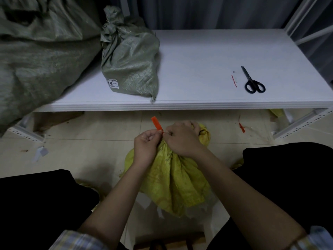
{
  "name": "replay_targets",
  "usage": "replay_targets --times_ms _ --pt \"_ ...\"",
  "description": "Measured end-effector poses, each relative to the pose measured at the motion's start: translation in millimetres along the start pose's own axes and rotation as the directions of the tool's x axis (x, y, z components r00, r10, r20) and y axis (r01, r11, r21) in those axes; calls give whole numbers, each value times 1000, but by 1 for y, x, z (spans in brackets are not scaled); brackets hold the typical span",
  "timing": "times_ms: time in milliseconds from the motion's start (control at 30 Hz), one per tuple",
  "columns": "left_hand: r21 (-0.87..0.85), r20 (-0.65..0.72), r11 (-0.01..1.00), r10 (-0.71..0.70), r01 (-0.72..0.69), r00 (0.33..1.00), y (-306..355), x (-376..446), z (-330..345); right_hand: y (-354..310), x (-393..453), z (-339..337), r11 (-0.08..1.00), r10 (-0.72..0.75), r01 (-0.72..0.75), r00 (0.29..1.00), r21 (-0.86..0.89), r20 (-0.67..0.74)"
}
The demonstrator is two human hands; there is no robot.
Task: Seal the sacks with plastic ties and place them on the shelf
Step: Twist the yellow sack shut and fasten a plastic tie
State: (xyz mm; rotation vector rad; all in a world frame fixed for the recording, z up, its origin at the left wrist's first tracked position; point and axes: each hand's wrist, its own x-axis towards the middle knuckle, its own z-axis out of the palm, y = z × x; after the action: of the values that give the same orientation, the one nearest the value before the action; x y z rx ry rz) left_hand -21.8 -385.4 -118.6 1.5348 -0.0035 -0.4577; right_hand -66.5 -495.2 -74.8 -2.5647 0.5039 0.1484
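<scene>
Presently, right hand (182, 137) gripping bunched neck of yellow sack (173, 179) on floor, left hand (146, 145) pinching orange tie (157, 123), green sack (129, 60) on shelf (207, 69)

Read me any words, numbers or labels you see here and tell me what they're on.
"92": large digits, seen upside down, on the white label stuck low on the tied green woven sack on the white shelf.
The label's smaller print: too small and blurred to read.
Nothing else carries readable text.

a storeroom: white metal shelf (198, 103) holding tied woven sacks (129, 58), scissors (252, 82), littered tile floor (86, 141).
</scene>
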Motion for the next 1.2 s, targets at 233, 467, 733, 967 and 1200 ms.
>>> replay_targets --times_ms 233,467,733,967,1200 --pt "-33 5 999 8 -8 1000 2 -2 1 -2 3 -2 999 13 -12 999 -32 29" --pt "-4 17 1000 30 -30 999 1 -3 1 -1 4 -3 999 43 -42 999 -20 32" --pt "72 28 990 122 -123 992 1 -6 -2 -2 4 -5 998 60 -59 996 -4 72" --pt "183 71 954 227 -237 971 2 -8 -5 0 6 -3 998 50 -53 994 28 97" --pt "321 109 867 365 -380 925 6 -6 -9 -2 3 -5 995 35 -42 997 86 74"
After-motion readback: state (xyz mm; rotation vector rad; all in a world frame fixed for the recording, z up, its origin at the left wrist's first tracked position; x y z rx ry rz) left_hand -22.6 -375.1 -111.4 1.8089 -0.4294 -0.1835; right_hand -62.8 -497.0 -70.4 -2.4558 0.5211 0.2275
